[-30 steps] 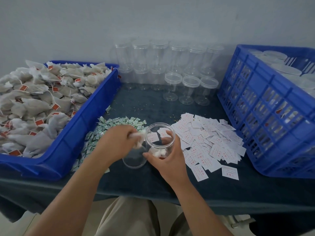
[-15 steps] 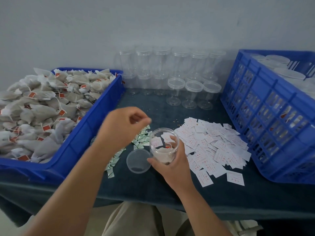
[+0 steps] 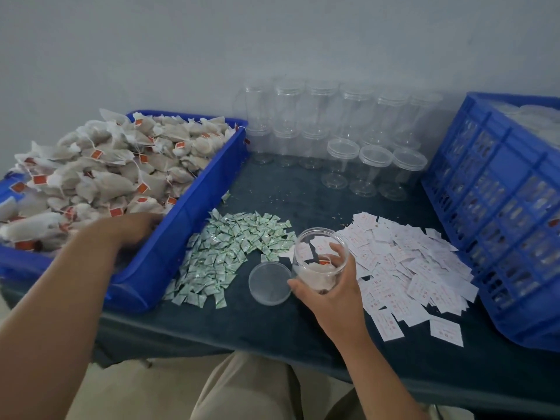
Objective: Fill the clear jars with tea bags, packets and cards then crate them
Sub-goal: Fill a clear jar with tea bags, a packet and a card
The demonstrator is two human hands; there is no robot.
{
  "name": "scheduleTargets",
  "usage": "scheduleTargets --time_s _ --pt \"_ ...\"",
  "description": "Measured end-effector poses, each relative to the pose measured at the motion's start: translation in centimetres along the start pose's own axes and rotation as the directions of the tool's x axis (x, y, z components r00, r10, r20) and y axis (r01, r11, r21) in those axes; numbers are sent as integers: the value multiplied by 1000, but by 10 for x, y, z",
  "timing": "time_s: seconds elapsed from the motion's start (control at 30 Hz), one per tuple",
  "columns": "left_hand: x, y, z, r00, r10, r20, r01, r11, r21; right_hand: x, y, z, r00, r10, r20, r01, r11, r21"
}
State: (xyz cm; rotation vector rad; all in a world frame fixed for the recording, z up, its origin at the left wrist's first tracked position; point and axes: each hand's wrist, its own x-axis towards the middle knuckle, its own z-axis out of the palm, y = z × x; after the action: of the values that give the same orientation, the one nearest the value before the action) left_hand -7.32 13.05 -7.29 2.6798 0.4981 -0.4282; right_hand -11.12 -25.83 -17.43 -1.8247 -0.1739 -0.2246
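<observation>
The fingers (image 3: pixel 339 253) of the right hand (image 3: pixel 330 294) curl round the open clear jar (image 3: pixel 318 262) at near centre, mouth upward, with at least one tea bag inside. The left hand (image 3: pixel 133 228) reaches into the blue bin (image 3: pixel 188 213) at left, fingertips on the heaped tea bags (image 3: pixel 106 171); blur hides whether they grip one. The jar mouth lies right of that hand, across the green packets (image 3: pixel 233 253). The lid (image 3: pixel 269 283) rests on the surface (image 3: pixel 272 328) just left of the jar; the cards (image 3: pixel 406 262) lie right.

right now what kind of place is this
Probably a small hand-packing bench: a blue bin heaped with tea bags, rows of empty clear jars by the wall, and piles of green packets and white cards.
</observation>
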Motion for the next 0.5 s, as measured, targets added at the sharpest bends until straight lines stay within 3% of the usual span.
scheduleTargets --time_s 0.13,0.37,0.5 --pt "14 4 9 986 -137 -96 119 977 -176 0 2 -2 1000 11 -3 -11 1000 -9" --pt "15 4 8 977 27 -211 3 990 140 0 -1 -2 1000 3 -1 -3 1000 -20" --pt "21 5 4 940 -25 -340 48 997 59 -1 -4 -3 1000 -6 -8 6 1000 -29"
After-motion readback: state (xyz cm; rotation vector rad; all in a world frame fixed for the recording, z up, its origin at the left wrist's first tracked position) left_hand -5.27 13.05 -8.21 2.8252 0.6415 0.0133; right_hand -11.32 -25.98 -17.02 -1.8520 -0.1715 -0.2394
